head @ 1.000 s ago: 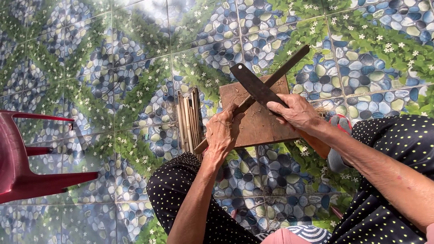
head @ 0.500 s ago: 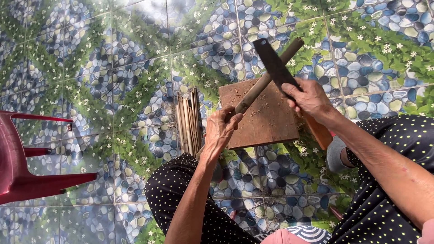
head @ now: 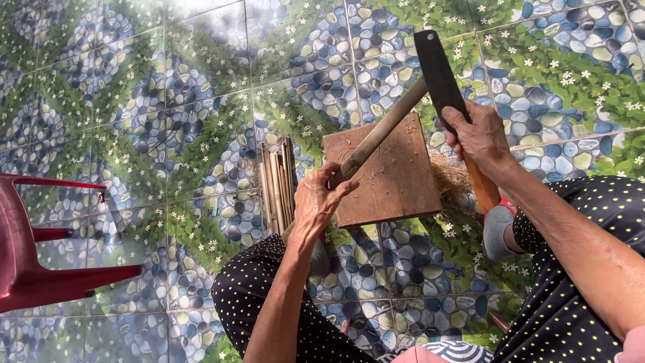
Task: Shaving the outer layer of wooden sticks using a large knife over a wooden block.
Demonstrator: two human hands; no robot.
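Hands first: my left hand [head: 317, 202] is closed around the lower end of a bamboo stick [head: 380, 134], which slants up to the right, with its lower part above a square wooden board [head: 390, 178] lying flat on the tiled floor [head: 134, 134]. My right hand [head: 478, 134] is wrapped tight round the orange handle of a cleaver [head: 440, 74]. I hold its dark, broad blade raised above the board, its edge meeting the upper end of the stick; I cannot tell how deep it sits. Just left of the board, a bundle of thin bamboo strips [head: 277, 181] lies on the floor, close to my left wrist. Dry shavings [head: 451, 180] are heaped against the board's right edge, under my right forearm. A red plastic chair [head: 40, 255] stands well apart at the far left.
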